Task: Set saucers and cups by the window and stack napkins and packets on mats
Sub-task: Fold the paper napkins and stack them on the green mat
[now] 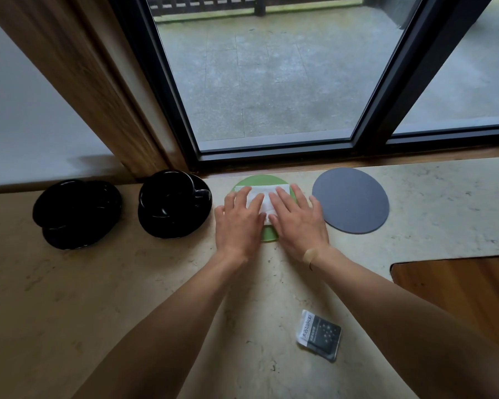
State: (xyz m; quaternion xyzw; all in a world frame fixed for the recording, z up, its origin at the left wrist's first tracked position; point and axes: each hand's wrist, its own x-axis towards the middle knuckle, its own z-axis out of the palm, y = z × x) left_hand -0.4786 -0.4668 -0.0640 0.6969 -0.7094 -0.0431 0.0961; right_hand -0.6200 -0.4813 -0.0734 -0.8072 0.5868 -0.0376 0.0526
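While the napkin [261, 198] is pressed flat on the green mat [267, 180] at frame centre by the left hand [238, 223] and right hand [297, 223], fingers straight, nothing is gripped. The packet [319, 335], lower right on the bench [127, 283], probably must be fetched next.

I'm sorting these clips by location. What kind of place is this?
Probably a hotel room or guest lounge: a stone counter beneath a window onto a terrace, two black cup-and-saucer sets, round mats, and a branded packet.
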